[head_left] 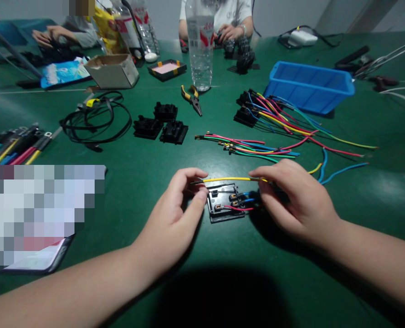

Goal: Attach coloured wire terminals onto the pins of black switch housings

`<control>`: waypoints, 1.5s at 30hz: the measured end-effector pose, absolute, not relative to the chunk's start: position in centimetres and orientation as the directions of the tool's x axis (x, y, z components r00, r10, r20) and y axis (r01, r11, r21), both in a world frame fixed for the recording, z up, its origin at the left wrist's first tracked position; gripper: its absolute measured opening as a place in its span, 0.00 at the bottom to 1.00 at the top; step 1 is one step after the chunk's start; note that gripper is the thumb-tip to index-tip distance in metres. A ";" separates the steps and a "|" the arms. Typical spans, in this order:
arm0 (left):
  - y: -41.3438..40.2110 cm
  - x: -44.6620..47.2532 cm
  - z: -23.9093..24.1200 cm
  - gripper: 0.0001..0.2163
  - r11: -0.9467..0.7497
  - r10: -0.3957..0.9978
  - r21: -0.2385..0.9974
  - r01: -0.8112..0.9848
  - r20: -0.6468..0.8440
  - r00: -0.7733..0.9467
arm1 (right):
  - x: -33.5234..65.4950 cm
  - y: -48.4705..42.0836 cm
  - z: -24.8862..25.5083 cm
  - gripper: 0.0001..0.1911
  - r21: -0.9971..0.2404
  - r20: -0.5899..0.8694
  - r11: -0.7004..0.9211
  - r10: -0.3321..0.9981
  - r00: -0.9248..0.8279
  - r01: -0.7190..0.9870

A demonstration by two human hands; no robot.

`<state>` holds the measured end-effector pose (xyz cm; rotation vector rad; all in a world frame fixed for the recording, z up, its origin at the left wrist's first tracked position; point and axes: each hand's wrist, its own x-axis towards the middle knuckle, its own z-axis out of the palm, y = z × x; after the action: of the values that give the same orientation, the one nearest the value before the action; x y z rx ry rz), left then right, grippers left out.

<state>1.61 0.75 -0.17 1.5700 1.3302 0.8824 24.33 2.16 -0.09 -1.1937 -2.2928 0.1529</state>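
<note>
A yellow wire (227,179) is stretched between my two hands, above a black plastic socket housing (223,202) on the green table. My left hand (178,209) pinches the wire's dark end, its thumb at the housing's left edge. Thumb and forefinger of my right hand (291,196) close on the wire's other end. Blue wires (248,197) and a red wire (235,208) with brass terminals sit in the housing and run right under my right hand. Beyond my hands lies a row of loose coloured wires (253,146) with terminals.
Several black housings (161,123), yellow-handled pliers (192,99) and a water bottle (202,59) stand farther back. Wired housings (246,114) lie before a blue bin (311,86). A coiled black cable (98,118) and a blurred-out screen (41,218) are at left. Co-workers sit opposite.
</note>
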 end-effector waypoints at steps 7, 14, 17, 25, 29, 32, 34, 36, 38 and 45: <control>0.7 1.5 -0.1 0.05 0.039 0.976 0.955 0.294 -0.100 0.196 | 24.2 2.3 0.0 0.10 -0.320 0.419 0.628 0.766 -0.488 0.710; 0.9 1.6 -0.1 0.05 0.042 0.970 0.962 0.269 -0.104 0.220 | 24.2 2.3 -0.2 0.11 -0.329 0.432 0.631 0.762 -0.482 0.703; 0.9 1.6 -0.1 0.05 0.044 0.969 0.961 0.273 -0.107 0.223 | 24.2 2.3 -0.2 0.10 -0.333 0.420 0.620 0.772 -0.477 0.710; 0.7 1.6 0.1 0.07 0.088 0.961 0.953 0.291 -0.159 0.228 | 24.3 2.2 -0.4 0.09 -0.311 0.428 0.645 0.751 -0.503 0.698; 0.6 1.5 0.1 0.07 0.085 0.961 0.946 0.312 -0.160 0.225 | 24.3 2.2 -0.3 0.09 -0.298 0.422 0.653 0.744 -0.518 0.696; 0.6 1.4 0.1 0.07 0.083 0.960 0.946 0.313 -0.160 0.229 | 24.2 2.2 -0.2 0.09 -0.290 0.430 0.660 0.737 -0.522 0.693; 0.6 1.4 0.2 0.07 0.084 0.960 0.948 0.306 -0.160 0.230 | 24.2 2.2 -0.2 0.09 -0.285 0.429 0.658 0.738 -0.521 0.697; 0.6 1.4 0.2 0.06 0.082 0.958 0.951 0.297 -0.157 0.239 | 24.2 2.3 -0.3 0.08 -0.282 0.442 0.668 0.727 -0.525 0.688; 0.7 1.4 0.2 0.06 0.087 0.958 0.953 0.291 -0.160 0.237 | 24.2 2.4 -0.4 0.08 -0.271 0.469 0.688 0.705 -0.532 0.673; 0.6 1.4 0.2 0.03 0.099 0.961 0.964 0.247 -0.157 0.228 | 24.3 2.4 -0.3 0.05 -0.238 0.470 0.696 0.693 -0.547 0.677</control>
<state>1.38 0.61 0.16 1.3849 1.2454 0.8087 24.32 2.37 -0.26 -1.0472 -2.3656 0.0384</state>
